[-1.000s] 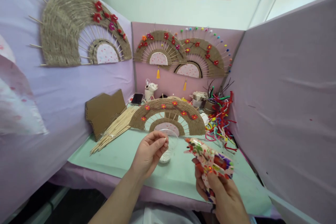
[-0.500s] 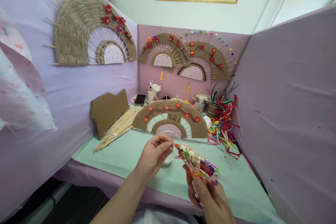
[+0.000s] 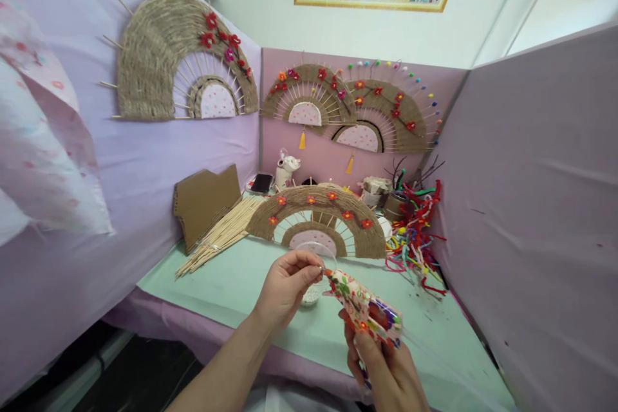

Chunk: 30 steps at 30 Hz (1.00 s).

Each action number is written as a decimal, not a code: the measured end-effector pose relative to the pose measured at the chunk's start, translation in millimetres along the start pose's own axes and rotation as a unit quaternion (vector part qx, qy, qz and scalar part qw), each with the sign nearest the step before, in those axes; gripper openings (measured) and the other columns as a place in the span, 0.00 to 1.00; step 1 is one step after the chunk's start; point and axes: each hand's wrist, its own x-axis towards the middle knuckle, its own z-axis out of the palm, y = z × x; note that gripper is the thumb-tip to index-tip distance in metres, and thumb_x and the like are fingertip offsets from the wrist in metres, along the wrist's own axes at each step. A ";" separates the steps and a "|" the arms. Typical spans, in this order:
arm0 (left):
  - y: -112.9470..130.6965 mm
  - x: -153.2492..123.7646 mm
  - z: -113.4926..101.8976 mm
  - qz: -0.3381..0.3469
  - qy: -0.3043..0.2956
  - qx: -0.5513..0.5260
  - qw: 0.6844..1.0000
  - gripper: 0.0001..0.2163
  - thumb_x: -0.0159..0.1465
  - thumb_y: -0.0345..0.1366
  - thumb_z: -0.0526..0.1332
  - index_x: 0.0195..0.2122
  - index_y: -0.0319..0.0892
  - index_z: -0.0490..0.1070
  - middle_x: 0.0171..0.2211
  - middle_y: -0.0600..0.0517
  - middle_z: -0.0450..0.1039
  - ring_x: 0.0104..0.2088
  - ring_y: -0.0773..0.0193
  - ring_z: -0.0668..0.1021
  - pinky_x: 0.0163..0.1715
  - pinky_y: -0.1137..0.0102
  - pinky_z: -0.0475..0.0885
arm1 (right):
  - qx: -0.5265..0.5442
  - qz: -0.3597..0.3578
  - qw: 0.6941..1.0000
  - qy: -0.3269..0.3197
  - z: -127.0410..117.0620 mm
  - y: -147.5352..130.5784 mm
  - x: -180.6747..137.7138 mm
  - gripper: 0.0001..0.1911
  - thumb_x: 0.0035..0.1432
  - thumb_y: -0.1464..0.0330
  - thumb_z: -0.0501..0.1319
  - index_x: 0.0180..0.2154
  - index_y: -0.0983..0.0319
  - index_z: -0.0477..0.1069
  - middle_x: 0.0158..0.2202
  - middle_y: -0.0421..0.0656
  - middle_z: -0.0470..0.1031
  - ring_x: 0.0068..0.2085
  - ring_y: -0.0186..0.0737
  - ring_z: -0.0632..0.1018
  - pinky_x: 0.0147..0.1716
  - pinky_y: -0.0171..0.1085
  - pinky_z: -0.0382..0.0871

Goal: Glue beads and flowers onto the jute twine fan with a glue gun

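Observation:
My right hand (image 3: pixel 381 367) is wrapped round the handle of a hot glue gun (image 3: pixel 360 306) covered in a flowered pattern, its orange nozzle pointing left. The thumb and forefinger of my left hand (image 3: pixel 290 283) pinch a tiny pale piece that looks like a bead, right at the nozzle tip; the fingers mostly hide it. Just below and behind the left fingertips stands a small clear tub (image 3: pixel 310 296) of white beads, its clear lid raised behind. Beyond both hands, a twine-woven fan (image 3: pixel 316 196) with red flowers stands propped on the table.
Bamboo sticks (image 3: pixel 219 241) and cut cardboard (image 3: pixel 205 203) lie at the left of the green tabletop (image 3: pixel 203 302). Colourful pipe cleaners (image 3: pixel 420 232) heap at the right. A phone (image 3: pixel 261 183) and white jug (image 3: pixel 287 170) are behind. More fans (image 3: pixel 149 64) hang on the partitions.
My left fingertips have come up against the glue gun's nozzle, closing the small gap. The glue gun has hardly moved; the whole view has shifted slightly.

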 end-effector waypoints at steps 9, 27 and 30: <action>-0.7 1.0 -0.4 0.007 -0.003 0.011 1.000 0.05 0.48 0.31 0.71 0.25 0.40 0.77 0.26 0.53 0.75 0.27 0.72 0.73 0.30 0.77 0.67 | 0.002 -0.003 1.000 -0.001 0.9 -0.1 -0.1 0.30 0.55 0.45 0.56 0.35 0.68 0.74 0.22 0.40 0.64 0.21 0.31 0.61 0.20 0.34 0.54; -1.2 -0.4 -0.9 0.009 0.000 0.020 1.000 0.05 0.48 0.31 0.71 0.25 0.39 0.77 0.25 0.52 0.74 0.26 0.72 0.72 0.30 0.76 0.66 | -0.025 0.006 1.000 0.006 -0.5 7.0 1.4 0.33 0.54 0.44 0.54 0.37 0.69 0.75 0.19 0.40 0.64 0.21 0.33 0.63 0.20 0.34 0.57; -1.6 0.3 -1.3 0.009 -0.002 0.023 1.000 0.05 0.48 0.31 0.71 0.25 0.40 0.77 0.25 0.53 0.74 0.26 0.72 0.72 0.30 0.76 0.66 | -0.018 0.012 1.000 0.014 0.8 6.3 1.3 0.33 0.53 0.43 0.55 0.36 0.69 0.75 0.19 0.40 0.64 0.21 0.34 0.63 0.19 0.33 0.57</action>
